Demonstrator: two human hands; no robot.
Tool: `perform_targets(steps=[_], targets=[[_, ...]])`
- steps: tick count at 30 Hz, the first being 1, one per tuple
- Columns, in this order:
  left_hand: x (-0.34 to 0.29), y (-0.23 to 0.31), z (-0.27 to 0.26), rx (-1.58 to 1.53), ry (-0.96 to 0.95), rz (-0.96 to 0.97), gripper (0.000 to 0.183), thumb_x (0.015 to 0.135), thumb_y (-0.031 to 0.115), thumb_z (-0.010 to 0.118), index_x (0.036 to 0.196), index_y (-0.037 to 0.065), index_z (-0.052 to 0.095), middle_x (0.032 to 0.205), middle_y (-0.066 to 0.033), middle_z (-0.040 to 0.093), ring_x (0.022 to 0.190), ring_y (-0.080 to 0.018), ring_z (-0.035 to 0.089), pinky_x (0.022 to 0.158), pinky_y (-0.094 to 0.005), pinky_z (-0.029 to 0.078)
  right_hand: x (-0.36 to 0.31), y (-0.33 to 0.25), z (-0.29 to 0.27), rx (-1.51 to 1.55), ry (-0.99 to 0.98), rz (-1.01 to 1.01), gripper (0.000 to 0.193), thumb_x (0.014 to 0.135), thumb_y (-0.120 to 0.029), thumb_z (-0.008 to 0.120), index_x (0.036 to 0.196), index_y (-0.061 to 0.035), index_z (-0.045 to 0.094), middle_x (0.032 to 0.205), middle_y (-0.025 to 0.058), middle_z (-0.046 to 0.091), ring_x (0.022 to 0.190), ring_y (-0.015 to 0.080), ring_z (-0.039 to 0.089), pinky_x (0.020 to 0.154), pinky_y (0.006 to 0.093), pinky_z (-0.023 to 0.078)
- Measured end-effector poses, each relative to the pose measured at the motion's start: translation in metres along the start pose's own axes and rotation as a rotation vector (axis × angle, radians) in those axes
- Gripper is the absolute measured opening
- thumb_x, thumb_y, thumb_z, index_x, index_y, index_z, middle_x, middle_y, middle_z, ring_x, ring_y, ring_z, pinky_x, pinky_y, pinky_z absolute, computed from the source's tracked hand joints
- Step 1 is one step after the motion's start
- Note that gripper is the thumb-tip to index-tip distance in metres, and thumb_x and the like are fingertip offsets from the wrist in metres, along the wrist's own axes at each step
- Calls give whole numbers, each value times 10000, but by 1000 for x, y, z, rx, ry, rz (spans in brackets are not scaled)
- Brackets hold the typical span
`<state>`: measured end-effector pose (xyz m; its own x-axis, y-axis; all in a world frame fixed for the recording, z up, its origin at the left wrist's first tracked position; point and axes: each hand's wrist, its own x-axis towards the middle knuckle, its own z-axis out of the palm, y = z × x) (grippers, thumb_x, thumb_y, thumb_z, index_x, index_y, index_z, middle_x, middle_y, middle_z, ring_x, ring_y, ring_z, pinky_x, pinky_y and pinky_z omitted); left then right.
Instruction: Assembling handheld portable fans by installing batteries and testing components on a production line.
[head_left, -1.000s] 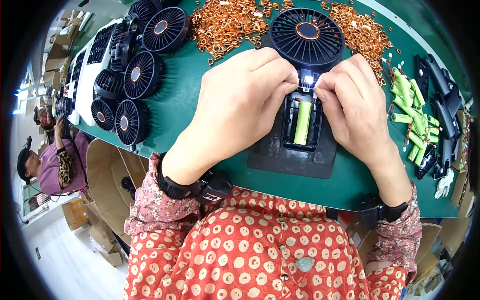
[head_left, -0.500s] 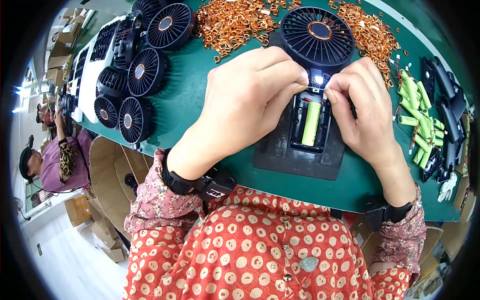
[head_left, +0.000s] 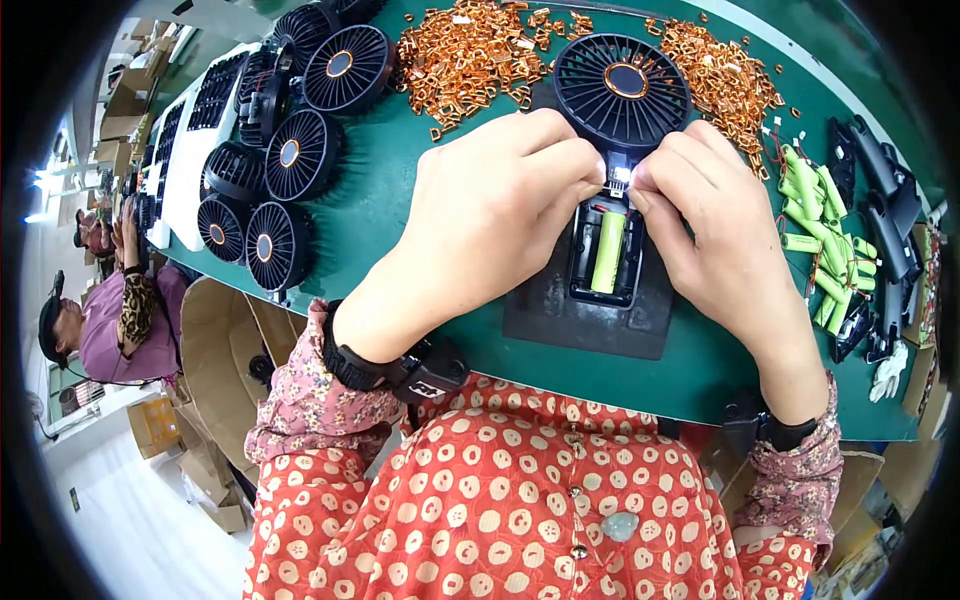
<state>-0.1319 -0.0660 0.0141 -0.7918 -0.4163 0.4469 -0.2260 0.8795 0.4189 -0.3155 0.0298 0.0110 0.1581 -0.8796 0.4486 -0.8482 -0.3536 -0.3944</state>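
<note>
A black handheld fan [head_left: 590, 98] lies face up, its round grille away from me. Its handle housing [head_left: 632, 282] is uncovered, and a green cylindrical battery [head_left: 607, 257] sits lengthwise inside. Where the handle meets the fan head, a small bright light shines beside a little white connector [head_left: 616, 190]. My left hand [head_left: 495, 205] pinches with thumb and forefinger at the left of this connector. From the right, my right hand [head_left: 712, 205] pinches close to the same place. Whatever tiny part the fingertips hold is hidden. Beneath the fan is a dark flat mat [head_left: 655, 312].
Several black fan heads [head_left: 302, 155] stand at the left. Two heaps of orange metal clips [head_left: 470, 62] lie at the back. Green batteries with wires [head_left: 825, 230], black curved housings [head_left: 880, 165] and a white glove [head_left: 888, 372] are at right. A person [head_left: 130, 325] sits far left.
The fan has shifted slightly toward me and to the left. Both hands have moved a little closer together at the connector and still pinch there.
</note>
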Motion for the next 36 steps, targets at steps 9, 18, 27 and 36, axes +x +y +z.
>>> perform_targets(steps=[9,18,27,36], targets=[[-37,-10,-28,-136,261,-312,294,826,-26,673,1116,6,635,956,-86,667,841,-159,638,761,-269,497,-2,3,-1,65,13,-7,106,803,2,650,810,-9,545,771,106,538,759,292,522,667,380,435],[-89,15,-26,133,79,-431,853,676,253,848,1396,28,450,1247,-168,567,1131,-341,547,970,-421,437,-3,11,-12,196,-62,87,71,851,-86,646,834,-25,613,766,96,587,765,270,555,681,365,455],[-88,8,-16,250,98,-433,814,691,234,834,1389,32,466,1173,-130,620,1115,-295,548,948,-403,420,-5,16,-24,348,88,316,104,897,-95,647,921,4,667,792,39,602,711,127,540,662,268,431],[-88,13,-24,-38,375,-453,726,751,65,768,1398,-25,449,1177,-158,657,1068,-266,625,939,-358,471,-9,-19,-26,1164,132,577,329,968,-145,598,1252,19,579,1092,99,650,787,103,618,636,210,495]])
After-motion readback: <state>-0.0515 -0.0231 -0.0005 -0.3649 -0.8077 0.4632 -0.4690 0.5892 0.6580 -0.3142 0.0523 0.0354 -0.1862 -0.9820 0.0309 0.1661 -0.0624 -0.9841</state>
